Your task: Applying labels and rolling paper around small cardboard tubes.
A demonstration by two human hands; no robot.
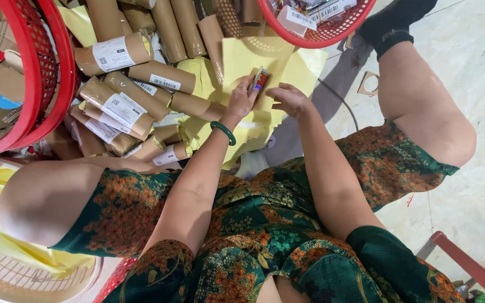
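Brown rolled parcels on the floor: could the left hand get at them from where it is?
Probably yes: the left hand holds a small red item, but the parcels lie uncovered just beside it.

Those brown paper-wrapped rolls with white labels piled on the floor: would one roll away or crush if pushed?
The brown rolls look cylindrical, so one nudged sideways would probably roll. They lie packed against each other, which likely checks that. Creased wrapping suggests light, slightly dentable parcels.

Small box (pixel 259 81) on paper sheets (pixel 254 56), wrapped parcels (pixel 124 106) left, basket (pixel 321 22) behind.
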